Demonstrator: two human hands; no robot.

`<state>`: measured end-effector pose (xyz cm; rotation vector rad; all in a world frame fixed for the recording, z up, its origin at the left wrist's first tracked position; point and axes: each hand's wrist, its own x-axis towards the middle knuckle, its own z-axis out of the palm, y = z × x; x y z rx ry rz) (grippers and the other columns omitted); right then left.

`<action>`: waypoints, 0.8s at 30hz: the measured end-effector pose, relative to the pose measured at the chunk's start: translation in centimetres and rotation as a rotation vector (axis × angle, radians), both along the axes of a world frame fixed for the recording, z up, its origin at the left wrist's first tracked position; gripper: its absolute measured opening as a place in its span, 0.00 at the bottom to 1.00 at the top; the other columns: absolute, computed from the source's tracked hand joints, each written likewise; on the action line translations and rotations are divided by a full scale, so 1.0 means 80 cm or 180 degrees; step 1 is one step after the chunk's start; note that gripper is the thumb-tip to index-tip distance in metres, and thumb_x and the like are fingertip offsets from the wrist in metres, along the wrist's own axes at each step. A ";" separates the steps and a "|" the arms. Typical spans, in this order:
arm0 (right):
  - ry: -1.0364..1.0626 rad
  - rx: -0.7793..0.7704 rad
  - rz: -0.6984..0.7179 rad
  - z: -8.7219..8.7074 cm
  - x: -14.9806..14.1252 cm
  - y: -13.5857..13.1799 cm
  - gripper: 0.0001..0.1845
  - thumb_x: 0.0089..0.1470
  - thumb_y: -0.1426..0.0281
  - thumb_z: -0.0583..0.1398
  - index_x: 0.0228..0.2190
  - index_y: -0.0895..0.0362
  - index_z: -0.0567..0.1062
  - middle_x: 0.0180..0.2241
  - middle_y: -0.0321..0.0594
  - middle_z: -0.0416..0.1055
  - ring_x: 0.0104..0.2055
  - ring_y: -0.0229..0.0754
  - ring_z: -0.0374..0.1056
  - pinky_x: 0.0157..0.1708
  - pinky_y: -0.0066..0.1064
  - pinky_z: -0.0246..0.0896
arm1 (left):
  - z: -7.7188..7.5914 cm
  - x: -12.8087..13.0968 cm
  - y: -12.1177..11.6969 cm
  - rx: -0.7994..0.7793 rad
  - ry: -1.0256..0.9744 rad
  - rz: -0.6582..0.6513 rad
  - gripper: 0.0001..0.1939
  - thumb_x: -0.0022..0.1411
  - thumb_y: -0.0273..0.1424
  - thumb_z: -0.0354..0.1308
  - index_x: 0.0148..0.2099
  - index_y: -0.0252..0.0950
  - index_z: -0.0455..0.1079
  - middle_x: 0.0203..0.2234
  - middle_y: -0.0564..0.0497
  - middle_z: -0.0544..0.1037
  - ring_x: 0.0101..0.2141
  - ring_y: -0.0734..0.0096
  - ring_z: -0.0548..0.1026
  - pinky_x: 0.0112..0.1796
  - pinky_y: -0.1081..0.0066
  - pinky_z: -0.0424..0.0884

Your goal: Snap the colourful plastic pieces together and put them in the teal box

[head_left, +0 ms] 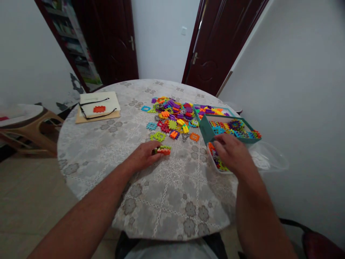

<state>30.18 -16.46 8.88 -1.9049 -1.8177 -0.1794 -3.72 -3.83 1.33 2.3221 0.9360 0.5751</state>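
My left hand (147,154) rests on the patterned tablecloth, its thumb and fingers closed on a few stacked plastic building pieces, orange (165,152) and green. Over a white tub (219,171) at the right is my right hand (233,150), fingertips pressed together; whatever they pinch, if anything, is hidden. Colourful toothed plastic pieces (222,165) fill the tub, partly covered by that hand. Beyond my left hand lies a loose green piece (157,136), and an orange frame-shaped piece (194,137) sits farther right.
A large heap of mixed building pieces (172,117) spreads across the table's middle. Right of it stands a green box (206,131) with more pieces. A clear plastic lid (269,156) is beside the tub. Glasses (84,112) and an orange piece (99,109) lie on a pad at the left.
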 end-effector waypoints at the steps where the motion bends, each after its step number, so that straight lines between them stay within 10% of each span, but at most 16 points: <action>1: 0.0176 -0.0095 0.0361 -0.001 -0.023 0.007 0.14 0.67 0.65 0.56 0.48 0.56 0.78 0.46 0.50 0.78 0.44 0.49 0.75 0.49 0.42 0.69 | 0.000 0.000 0.000 -0.0031 -0.0017 -0.0043 0.09 0.68 0.38 0.61 0.45 0.41 0.75 0.35 0.49 0.78 0.34 0.65 0.72 0.40 0.65 0.66; 9: 0.0706 -0.0626 0.1623 -0.065 -0.156 0.060 0.19 0.69 0.67 0.61 0.59 0.52 0.72 0.56 0.46 0.75 0.56 0.47 0.71 0.56 0.40 0.67 | 0.003 0.000 0.003 -0.0172 -0.0096 -0.0149 0.16 0.68 0.44 0.60 0.51 0.41 0.79 0.42 0.47 0.83 0.40 0.60 0.77 0.44 0.63 0.71; 19: 0.0894 -0.0431 0.1463 -0.102 -0.145 0.058 0.09 0.65 0.71 0.59 0.47 0.54 0.74 0.44 0.42 0.75 0.46 0.44 0.70 0.47 0.33 0.64 | 0.008 0.004 -0.004 -0.0340 -0.0183 -0.0180 0.19 0.64 0.40 0.61 0.53 0.39 0.77 0.40 0.48 0.82 0.37 0.63 0.77 0.41 0.67 0.74; 24: 0.1098 -0.0221 0.1325 -0.118 -0.143 0.064 0.08 0.59 0.71 0.59 0.42 0.55 0.73 0.37 0.40 0.73 0.39 0.44 0.67 0.40 0.32 0.59 | 0.016 0.000 -0.002 -0.0154 -0.0145 0.0718 0.19 0.63 0.33 0.54 0.53 0.35 0.77 0.31 0.51 0.79 0.31 0.66 0.76 0.38 0.67 0.73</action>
